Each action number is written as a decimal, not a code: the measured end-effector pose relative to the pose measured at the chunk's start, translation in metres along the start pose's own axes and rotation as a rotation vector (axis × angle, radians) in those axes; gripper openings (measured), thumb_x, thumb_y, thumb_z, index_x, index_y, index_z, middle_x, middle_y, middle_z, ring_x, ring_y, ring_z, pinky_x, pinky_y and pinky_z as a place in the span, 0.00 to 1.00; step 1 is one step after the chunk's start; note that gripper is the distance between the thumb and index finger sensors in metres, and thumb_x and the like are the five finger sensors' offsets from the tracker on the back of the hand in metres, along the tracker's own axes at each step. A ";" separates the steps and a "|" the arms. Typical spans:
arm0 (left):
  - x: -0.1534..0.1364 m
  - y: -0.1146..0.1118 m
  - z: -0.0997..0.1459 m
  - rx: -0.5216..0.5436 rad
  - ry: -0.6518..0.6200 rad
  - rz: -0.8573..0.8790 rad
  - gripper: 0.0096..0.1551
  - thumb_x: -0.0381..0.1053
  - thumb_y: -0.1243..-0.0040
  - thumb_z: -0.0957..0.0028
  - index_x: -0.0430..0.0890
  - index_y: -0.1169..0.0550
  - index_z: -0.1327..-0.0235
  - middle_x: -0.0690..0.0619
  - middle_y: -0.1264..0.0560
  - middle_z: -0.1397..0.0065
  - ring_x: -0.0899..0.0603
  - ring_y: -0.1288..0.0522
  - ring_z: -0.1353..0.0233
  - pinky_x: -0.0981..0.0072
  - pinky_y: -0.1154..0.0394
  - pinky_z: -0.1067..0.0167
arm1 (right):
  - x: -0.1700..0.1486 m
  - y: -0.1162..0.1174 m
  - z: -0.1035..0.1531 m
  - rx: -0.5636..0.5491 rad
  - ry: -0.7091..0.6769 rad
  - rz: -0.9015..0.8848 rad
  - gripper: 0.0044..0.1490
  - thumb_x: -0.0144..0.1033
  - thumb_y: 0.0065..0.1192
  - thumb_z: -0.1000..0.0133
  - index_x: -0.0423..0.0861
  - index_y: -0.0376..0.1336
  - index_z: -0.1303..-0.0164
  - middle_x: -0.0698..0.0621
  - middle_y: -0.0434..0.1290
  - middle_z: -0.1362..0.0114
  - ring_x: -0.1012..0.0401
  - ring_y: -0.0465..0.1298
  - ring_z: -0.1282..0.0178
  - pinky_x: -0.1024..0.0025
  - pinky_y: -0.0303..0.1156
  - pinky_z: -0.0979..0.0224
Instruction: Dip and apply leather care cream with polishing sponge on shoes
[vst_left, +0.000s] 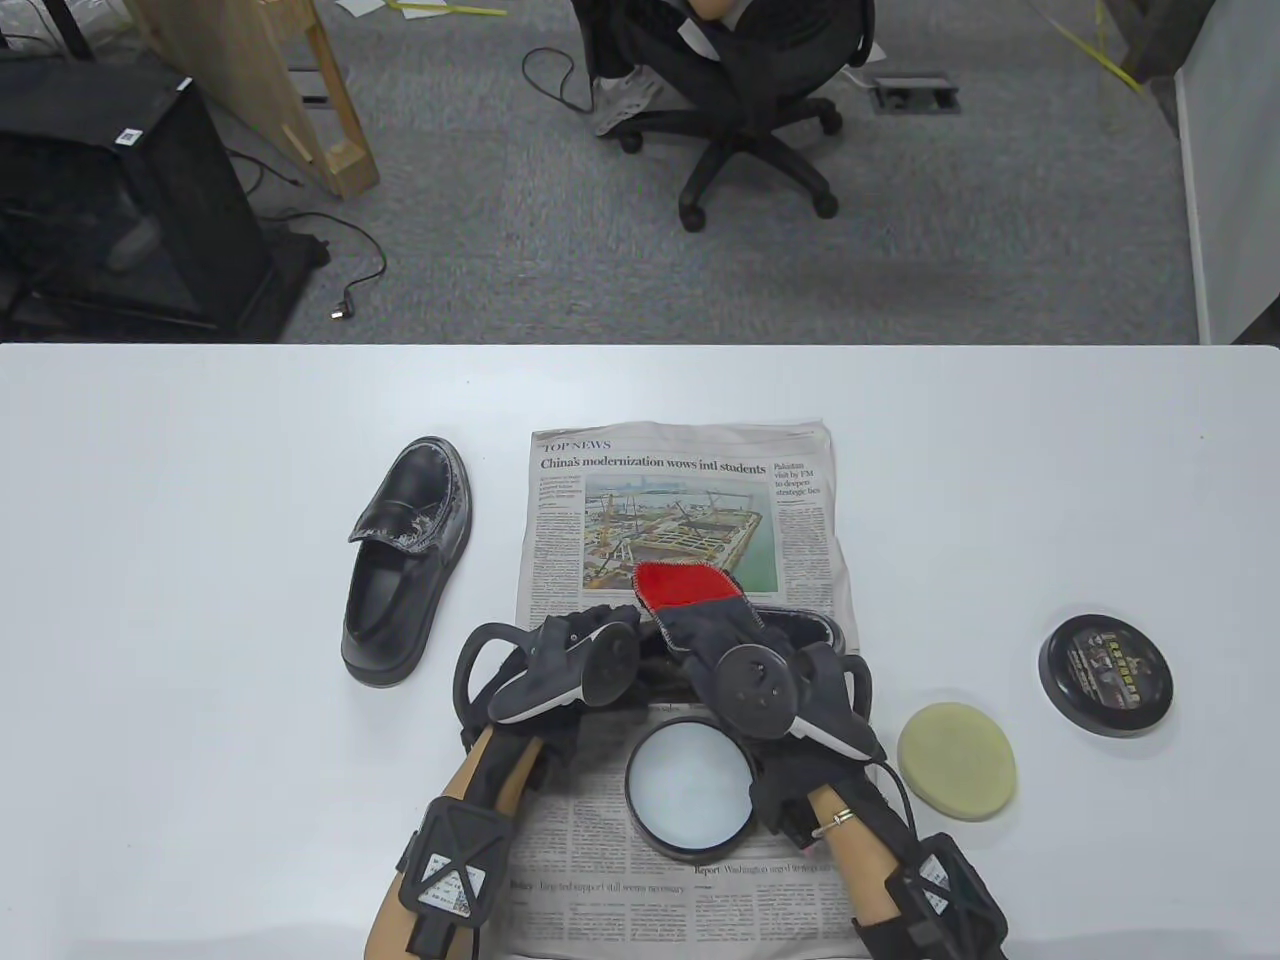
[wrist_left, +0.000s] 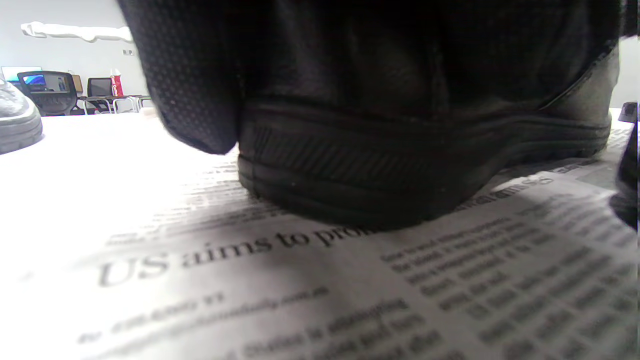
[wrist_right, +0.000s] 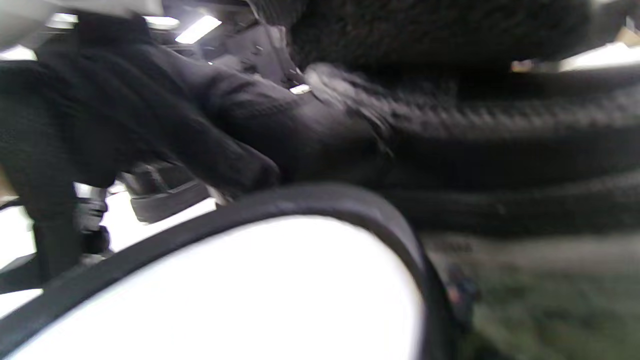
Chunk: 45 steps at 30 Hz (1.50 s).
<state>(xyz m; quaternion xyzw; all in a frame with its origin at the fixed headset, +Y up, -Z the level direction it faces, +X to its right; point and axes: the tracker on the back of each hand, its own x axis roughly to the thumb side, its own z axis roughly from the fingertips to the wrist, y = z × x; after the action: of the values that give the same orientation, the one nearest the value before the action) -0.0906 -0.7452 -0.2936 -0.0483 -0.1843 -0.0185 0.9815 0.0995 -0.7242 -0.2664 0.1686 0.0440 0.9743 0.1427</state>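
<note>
Only the left wrist view shows the held shoe's ribbed black sole resting on the newspaper; from above both hands hide most of it. It lies crosswise on the paper. The left hand grips one end; the right hand presses a red-and-black cloth on it. Nearby are the open cream tin, the round yellow sponge, the tin's lid and a second shoe, toe pointing away.

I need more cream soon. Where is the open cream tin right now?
In the table view the open cream tin sits on the newspaper near the front edge, just below the right hand, with the round yellow sponge to its right.
</note>
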 end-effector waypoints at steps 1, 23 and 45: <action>0.001 0.000 0.000 0.003 0.002 -0.010 0.52 0.72 0.36 0.61 0.53 0.31 0.22 0.49 0.24 0.22 0.40 0.21 0.27 0.55 0.17 0.40 | -0.008 0.003 -0.003 0.014 0.031 0.000 0.32 0.46 0.36 0.31 0.50 0.46 0.16 0.51 0.56 0.13 0.49 0.57 0.13 0.40 0.55 0.21; 0.000 -0.001 0.001 0.019 0.027 0.009 0.51 0.72 0.36 0.61 0.52 0.30 0.23 0.49 0.23 0.23 0.39 0.21 0.29 0.55 0.18 0.38 | 0.016 -0.015 0.032 -0.060 -0.050 0.269 0.32 0.41 0.42 0.32 0.38 0.55 0.21 0.38 0.67 0.23 0.44 0.75 0.28 0.58 0.76 0.31; 0.001 -0.002 0.002 0.037 0.040 0.014 0.52 0.73 0.36 0.61 0.51 0.30 0.22 0.48 0.23 0.23 0.40 0.21 0.29 0.55 0.19 0.37 | -0.034 -0.016 0.028 0.051 0.191 0.415 0.31 0.41 0.42 0.32 0.41 0.55 0.21 0.39 0.66 0.22 0.45 0.75 0.29 0.60 0.77 0.33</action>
<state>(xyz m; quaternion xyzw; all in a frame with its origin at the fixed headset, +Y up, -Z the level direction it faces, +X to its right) -0.0904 -0.7469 -0.2911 -0.0311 -0.1647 -0.0093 0.9858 0.1436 -0.7181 -0.2523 0.0844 0.0461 0.9929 -0.0700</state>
